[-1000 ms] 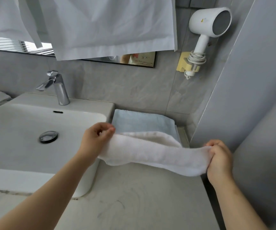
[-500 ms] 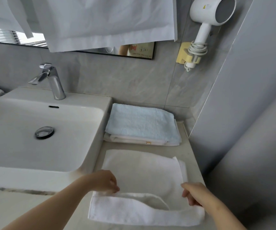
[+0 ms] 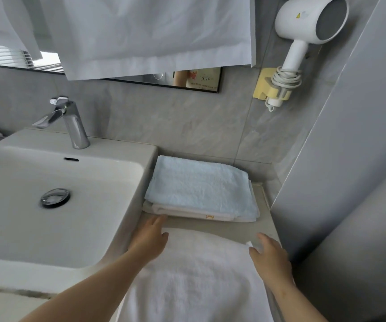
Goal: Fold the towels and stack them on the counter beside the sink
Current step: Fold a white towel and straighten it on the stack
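Stack [image 3: 201, 205] sits just beyond the hands on the tabletop [image 3: 222, 225], beside the sink [image 3: 117, 145], with a blue towel [image 3: 201, 187] on top and white layers under it. That part looks done. White towel [image 3: 194, 280] lies flat between the hands and looks partly folded; layer count unclear. Left hand [image 3: 150, 238] and right hand [image 3: 269, 256] are flat with fingers straight, resting on its far corners and gripping nothing. Remaining: probably another fold, then onto the stack.
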`<state>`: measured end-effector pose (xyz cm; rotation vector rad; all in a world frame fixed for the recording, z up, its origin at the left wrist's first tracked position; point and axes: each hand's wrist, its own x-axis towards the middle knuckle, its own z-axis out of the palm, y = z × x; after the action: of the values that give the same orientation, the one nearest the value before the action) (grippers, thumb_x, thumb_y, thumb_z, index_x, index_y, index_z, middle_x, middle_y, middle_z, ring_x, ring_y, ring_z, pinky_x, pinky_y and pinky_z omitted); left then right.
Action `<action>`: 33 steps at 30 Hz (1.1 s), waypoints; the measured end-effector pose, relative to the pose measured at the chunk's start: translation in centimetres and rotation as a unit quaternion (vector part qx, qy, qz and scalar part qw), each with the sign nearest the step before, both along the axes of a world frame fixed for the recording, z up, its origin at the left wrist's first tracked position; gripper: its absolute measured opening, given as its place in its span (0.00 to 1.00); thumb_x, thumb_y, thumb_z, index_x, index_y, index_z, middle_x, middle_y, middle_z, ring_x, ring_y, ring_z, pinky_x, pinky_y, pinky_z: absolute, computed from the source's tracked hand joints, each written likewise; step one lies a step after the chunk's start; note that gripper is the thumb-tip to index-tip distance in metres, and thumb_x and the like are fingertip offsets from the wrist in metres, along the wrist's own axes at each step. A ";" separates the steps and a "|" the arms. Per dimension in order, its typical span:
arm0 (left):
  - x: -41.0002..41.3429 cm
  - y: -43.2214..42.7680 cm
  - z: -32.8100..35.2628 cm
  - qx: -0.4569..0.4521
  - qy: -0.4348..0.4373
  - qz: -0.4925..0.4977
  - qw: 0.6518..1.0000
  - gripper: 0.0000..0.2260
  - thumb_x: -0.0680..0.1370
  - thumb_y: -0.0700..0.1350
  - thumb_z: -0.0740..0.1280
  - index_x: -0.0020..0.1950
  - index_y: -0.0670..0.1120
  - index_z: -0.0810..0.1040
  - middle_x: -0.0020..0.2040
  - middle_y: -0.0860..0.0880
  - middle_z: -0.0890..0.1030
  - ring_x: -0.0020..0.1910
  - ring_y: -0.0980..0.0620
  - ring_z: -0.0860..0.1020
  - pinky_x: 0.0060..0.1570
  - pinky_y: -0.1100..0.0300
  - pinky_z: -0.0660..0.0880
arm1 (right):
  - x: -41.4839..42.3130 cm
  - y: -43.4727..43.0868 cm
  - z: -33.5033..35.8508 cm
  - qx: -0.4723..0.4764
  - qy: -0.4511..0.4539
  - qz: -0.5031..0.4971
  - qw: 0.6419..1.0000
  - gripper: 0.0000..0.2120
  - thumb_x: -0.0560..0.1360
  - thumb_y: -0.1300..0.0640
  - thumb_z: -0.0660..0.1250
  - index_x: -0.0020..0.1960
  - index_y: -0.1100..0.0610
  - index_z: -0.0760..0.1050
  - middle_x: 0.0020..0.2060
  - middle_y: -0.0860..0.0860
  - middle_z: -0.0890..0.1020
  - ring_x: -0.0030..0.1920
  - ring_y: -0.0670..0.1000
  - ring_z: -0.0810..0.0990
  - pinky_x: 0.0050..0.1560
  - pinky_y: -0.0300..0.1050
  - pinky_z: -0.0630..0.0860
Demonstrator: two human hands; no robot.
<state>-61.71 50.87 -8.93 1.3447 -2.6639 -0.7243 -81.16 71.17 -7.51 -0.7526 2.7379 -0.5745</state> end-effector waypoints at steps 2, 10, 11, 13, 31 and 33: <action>-0.6 -0.8 -0.7 0.040 -0.006 0.020 0.999 0.17 0.81 0.49 0.59 0.69 0.49 0.67 0.67 0.47 0.70 0.61 0.49 0.73 0.56 0.60 0.71 | -0.5 -1.3 -0.1 0.026 -0.007 0.028 0.999 0.22 0.79 0.48 0.57 0.72 0.51 0.62 0.68 0.50 0.70 0.66 0.57 0.69 0.62 0.48 0.67; 0.0 -1.4 -2.3 0.116 0.024 0.184 0.976 0.08 0.80 0.44 0.58 0.46 0.46 0.76 0.45 0.44 0.80 0.44 0.46 0.78 0.38 0.61 0.70 | -2.0 -2.2 -2.5 0.028 -0.097 -0.002 0.995 0.16 0.76 0.50 0.62 0.61 0.55 0.74 0.59 0.55 0.76 0.55 0.56 0.75 0.51 0.44 0.71; 0.2 -1.2 -2.5 0.112 0.024 0.193 0.975 0.07 0.79 0.41 0.59 0.49 0.46 0.77 0.48 0.43 0.80 0.47 0.45 0.78 0.41 0.60 0.72 | -2.0 -1.9 -2.6 0.029 -0.105 -0.005 0.994 0.14 0.75 0.52 0.63 0.57 0.57 0.76 0.55 0.55 0.77 0.51 0.55 0.76 0.45 0.43 0.70; 0.5 -0.9 -2.5 0.079 -0.031 0.170 0.982 0.09 0.78 0.41 0.59 0.53 0.46 0.77 0.53 0.42 0.79 0.51 0.44 0.78 0.48 0.59 0.74 | -1.8 -1.3 -2.7 0.041 -0.124 0.004 0.992 0.10 0.73 0.54 0.64 0.49 0.58 0.77 0.48 0.54 0.80 0.45 0.53 0.76 0.40 0.42 0.68; 0.9 -0.6 2.5 0.130 0.242 0.248 0.929 0.09 0.79 0.44 0.63 0.41 0.43 0.67 0.38 0.43 0.75 0.35 0.46 0.73 0.35 0.56 0.69 | -2.7 0.8 0.4 -0.501 -0.257 -0.294 0.772 0.10 0.73 0.67 0.67 0.40 0.54 0.76 0.46 0.57 0.79 0.40 0.52 0.76 0.50 0.50 0.74; 0.6 -0.3 3.8 0.104 0.259 0.221 0.935 0.07 0.78 0.44 0.64 0.42 0.43 0.69 0.37 0.45 0.75 0.35 0.46 0.73 0.33 0.56 0.67 | -3.0 1.1 0.8 -0.520 -0.248 -0.306 0.758 0.11 0.74 0.67 0.67 0.39 0.52 0.75 0.44 0.57 0.79 0.39 0.52 0.76 0.49 0.49 0.74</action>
<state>-61.07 50.58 -5.16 1.4688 -1.8373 -1.1232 -84.18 72.24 -6.73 0.2225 1.9075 -2.1443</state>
